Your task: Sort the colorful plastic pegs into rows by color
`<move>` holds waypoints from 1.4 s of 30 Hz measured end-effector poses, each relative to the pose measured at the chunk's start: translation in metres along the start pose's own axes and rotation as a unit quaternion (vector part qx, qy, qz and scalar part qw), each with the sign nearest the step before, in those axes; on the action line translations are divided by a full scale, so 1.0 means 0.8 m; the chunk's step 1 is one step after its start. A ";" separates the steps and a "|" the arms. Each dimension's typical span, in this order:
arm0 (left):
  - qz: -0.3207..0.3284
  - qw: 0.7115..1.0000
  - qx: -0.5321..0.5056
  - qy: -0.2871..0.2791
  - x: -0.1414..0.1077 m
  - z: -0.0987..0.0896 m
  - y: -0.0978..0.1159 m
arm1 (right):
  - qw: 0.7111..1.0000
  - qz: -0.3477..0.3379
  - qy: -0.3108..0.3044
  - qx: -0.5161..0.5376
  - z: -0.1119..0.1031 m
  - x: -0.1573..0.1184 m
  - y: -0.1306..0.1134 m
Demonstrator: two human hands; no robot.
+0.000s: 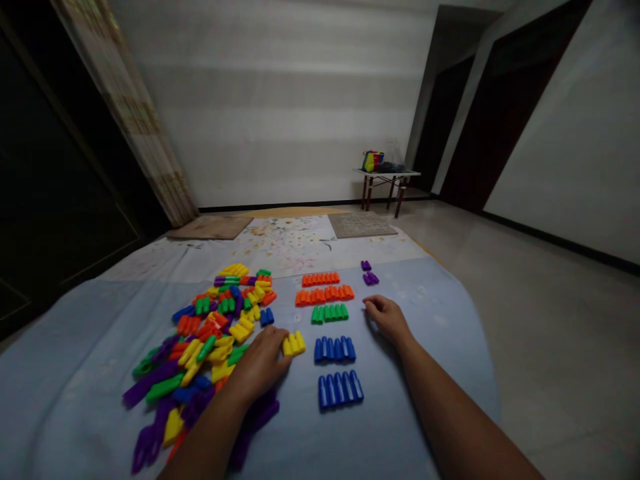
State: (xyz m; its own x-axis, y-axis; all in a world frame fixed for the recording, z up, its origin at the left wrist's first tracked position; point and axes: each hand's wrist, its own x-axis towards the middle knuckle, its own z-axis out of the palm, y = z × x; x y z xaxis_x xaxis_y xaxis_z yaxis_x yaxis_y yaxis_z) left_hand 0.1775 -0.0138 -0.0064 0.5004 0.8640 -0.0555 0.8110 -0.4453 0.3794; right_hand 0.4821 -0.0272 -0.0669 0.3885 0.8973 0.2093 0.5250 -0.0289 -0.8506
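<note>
- position: the yellow row (294, 343), made of joined tapered pieces, lies on the blue cloth (425, 373) of the desk (447, 307), between the mixed pile (165, 387) and the nearer-set blue rows (335, 349).
- orientation: each yellow piece has its long axis running roughly away from the person, narrow end at the far side; the row itself extends left to right, slightly skewed.
- left hand (263, 360): partly curled, at the left end of the yellow row; whether the fingers grip it cannot be told.
- right hand (389, 320): fingers curled, thumb near forefinger, right of the green row (330, 313); fingertip contact cannot be confirmed.
- beyond the green row: orange rows (325, 295); purple pieces (371, 278) lie to their right.
</note>
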 end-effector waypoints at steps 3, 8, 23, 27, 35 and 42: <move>-0.007 1.000 0.000 0.008 0.002 0.002 -0.002 | 1.000 0.000 0.003 0.010 -0.001 -0.002 -0.002; -0.033 0.999 -0.005 -0.015 0.003 0.000 -0.004 | 0.999 -0.051 0.011 -0.009 -0.003 -0.012 -0.024; -0.070 0.992 -0.039 0.093 -0.005 -0.030 -0.024 | 0.868 -0.336 -0.290 -0.222 0.072 -0.054 -0.169; -0.061 0.994 -0.019 0.086 -0.002 -0.016 -0.030 | 0.842 -0.298 -0.339 -0.295 0.102 -0.043 -0.174; -0.049 0.996 0.028 0.076 0.002 -0.007 -0.034 | 0.930 -0.224 -0.161 -0.242 0.023 -0.001 -0.130; -0.050 0.995 0.045 0.077 0.004 -0.005 -0.034 | 0.936 -0.061 -0.115 -0.328 -0.054 0.033 -0.048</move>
State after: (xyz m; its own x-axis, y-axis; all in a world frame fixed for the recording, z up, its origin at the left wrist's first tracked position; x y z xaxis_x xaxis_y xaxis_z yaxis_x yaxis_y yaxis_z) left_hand 0.1560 0.0023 -0.0131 0.3693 0.9275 0.0570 0.8818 -0.3692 0.2937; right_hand 0.5050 -0.0214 -0.0077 0.1617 0.9805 0.1121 0.9357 -0.1162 -0.3331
